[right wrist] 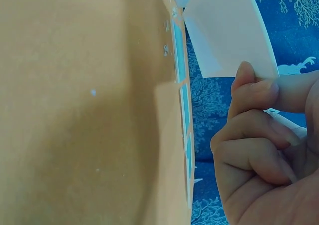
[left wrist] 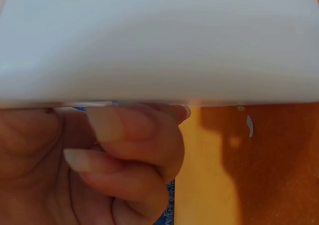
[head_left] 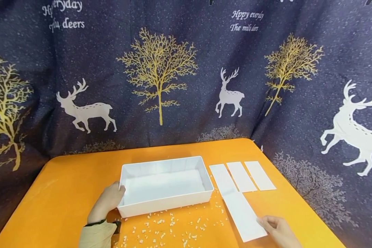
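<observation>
A shallow white rectangular box (head_left: pixel 164 201) stands on the orange table, its inside bare. My left hand (head_left: pixel 111 197) grips the box's left end, with the thumb over the rim; in the left wrist view its curled fingers (left wrist: pixel 134 150) lie against the underside of the white wall. Over to the right, my right hand (head_left: pixel 277 228) pinches a white card (head_left: pixel 243 215) by its near right corner. The right wrist view shows that card (right wrist: pixel 229 36) raised off the table between thumb and fingertips. Its far end overlaps another white card (head_left: pixel 222 175) in the head view.
Two more white cards, a middle one (head_left: pixel 241 176) and a right one (head_left: pixel 260 175), lie side by side right of the box. Small pale crumbs (head_left: pixel 172 222) are scattered in front of the box on the orange table (head_left: pixel 71 186). A dark deer-print curtain (head_left: pixel 186 131) hangs behind.
</observation>
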Demonstrator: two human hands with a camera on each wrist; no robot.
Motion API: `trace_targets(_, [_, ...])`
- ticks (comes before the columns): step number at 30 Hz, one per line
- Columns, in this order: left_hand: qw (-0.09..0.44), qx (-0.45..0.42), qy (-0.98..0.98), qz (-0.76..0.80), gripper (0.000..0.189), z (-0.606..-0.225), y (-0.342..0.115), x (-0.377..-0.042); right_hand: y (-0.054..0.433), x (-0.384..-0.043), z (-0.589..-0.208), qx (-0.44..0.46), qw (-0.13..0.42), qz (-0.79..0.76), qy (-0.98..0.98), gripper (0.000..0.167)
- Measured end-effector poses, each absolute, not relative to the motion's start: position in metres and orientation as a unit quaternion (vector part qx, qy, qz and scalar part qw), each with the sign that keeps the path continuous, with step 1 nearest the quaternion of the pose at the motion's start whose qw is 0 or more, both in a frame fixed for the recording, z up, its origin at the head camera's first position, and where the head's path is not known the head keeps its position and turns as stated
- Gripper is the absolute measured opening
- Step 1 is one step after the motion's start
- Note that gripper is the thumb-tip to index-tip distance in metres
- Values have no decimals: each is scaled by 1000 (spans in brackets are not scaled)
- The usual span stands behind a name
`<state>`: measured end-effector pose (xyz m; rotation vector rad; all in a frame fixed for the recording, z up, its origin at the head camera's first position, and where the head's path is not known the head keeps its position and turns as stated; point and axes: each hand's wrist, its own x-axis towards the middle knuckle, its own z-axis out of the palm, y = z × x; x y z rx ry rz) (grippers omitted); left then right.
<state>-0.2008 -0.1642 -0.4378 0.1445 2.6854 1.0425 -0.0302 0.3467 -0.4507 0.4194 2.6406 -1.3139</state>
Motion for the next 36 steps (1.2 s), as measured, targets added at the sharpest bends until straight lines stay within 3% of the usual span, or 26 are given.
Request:
trace_targets(17, [126,50,921,365,51,-437,-165,-199,355,-23,-457,141,119,-459,869,41])
trace_targets(36, [122,47,924,359,50,-437,-165,-200,359,-22,-463,128,124,-470,865,45])
